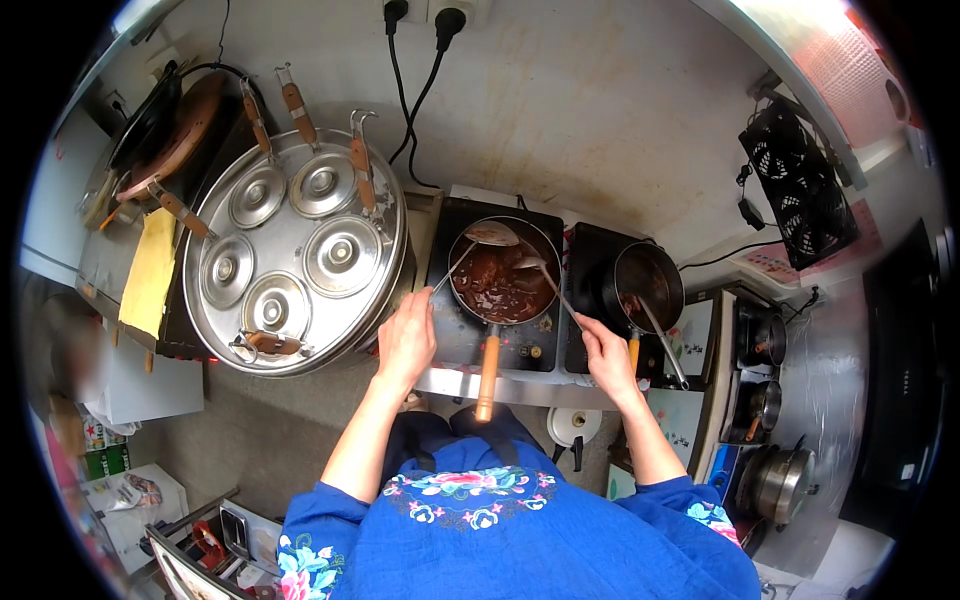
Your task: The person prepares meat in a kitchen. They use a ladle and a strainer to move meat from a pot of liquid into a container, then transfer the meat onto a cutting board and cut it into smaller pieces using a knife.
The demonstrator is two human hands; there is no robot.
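Observation:
A small pan [503, 285] of dark red-brown sauce sits on a black induction cooker [455, 335], its wooden handle pointing toward me. My left hand [407, 338] grips the handle of a metal ladle [488, 236] whose bowl rests at the pan's far rim. My right hand [606, 355] holds a metal spoon [530, 265] with its bowl in the sauce. A second dark pan [648, 283] with a spoon in it stands on the cooker to the right.
A large round steel steamer [296, 250] with several small lids and wooden-handled tools fills the left. Dark lids lean at the far left. Small pots [765, 405] sit on a shelf at right. A black fan [800, 185] hangs upper right. Cables run down the wall.

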